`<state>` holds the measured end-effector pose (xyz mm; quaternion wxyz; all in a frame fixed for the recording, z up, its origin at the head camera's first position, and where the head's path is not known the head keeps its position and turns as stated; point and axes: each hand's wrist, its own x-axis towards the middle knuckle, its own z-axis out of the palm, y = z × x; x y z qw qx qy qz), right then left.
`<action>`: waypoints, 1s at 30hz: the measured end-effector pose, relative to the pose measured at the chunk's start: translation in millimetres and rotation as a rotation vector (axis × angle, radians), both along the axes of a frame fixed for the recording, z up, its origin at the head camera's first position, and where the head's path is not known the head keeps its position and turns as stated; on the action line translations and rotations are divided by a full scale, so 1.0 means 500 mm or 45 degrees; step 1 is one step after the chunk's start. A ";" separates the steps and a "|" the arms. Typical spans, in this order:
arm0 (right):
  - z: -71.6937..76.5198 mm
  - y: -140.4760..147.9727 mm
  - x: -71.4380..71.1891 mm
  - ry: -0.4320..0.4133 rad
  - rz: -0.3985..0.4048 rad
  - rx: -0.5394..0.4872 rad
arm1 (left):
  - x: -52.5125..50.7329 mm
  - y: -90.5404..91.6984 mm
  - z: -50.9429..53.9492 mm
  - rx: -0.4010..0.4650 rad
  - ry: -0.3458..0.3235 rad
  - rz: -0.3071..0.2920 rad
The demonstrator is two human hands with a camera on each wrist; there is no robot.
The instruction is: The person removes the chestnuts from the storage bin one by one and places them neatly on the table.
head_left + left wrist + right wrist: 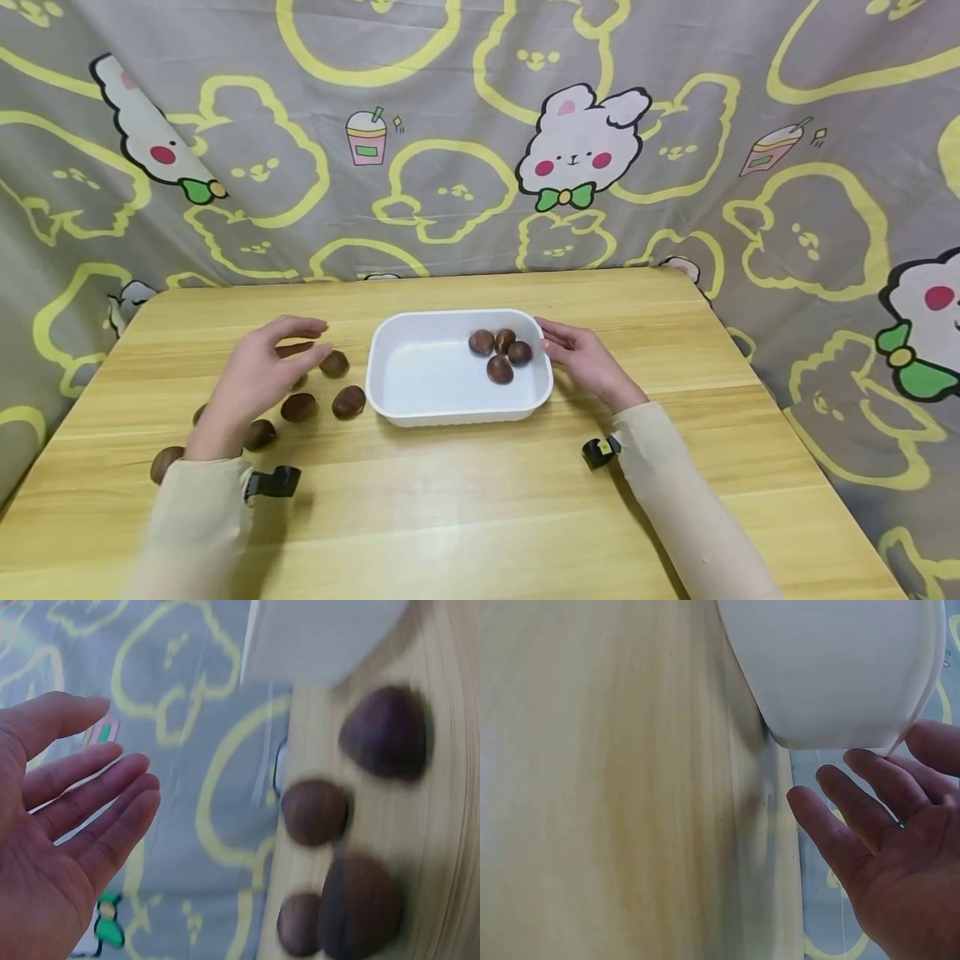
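Note:
A white plastic tray stands on the table with several brown chestnuts in its right half. My left hand hovers over loose chestnuts left of the tray, thumb and fingers apart. In the left wrist view, nothing lies between the fingers of that hand, and chestnuts rest on the wood beside it. My right hand touches the tray's right end with its thumb and fingertips. The right wrist view has this hand with its fingers loosely extended by the tray's corner.
More chestnuts are scattered on the left of the wooden table, some partly hidden by the left hand and wrist. A patterned grey curtain hangs behind the table and along its sides. Each wrist carries a small black camera.

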<state>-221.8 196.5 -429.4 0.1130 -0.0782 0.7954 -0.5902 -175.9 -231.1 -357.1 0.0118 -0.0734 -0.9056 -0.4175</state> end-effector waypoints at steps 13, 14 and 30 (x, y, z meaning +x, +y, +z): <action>0.003 -0.001 0.000 0.009 -0.009 0.034 | -0.045 0.172 -0.052 0.277 0.073 -0.293; 0.002 0.000 0.001 0.009 -0.006 0.036 | -0.045 0.183 -0.057 0.275 0.066 -0.309; 0.000 -0.003 0.002 0.023 -0.013 0.037 | -0.077 0.338 -0.108 -0.069 0.051 -0.505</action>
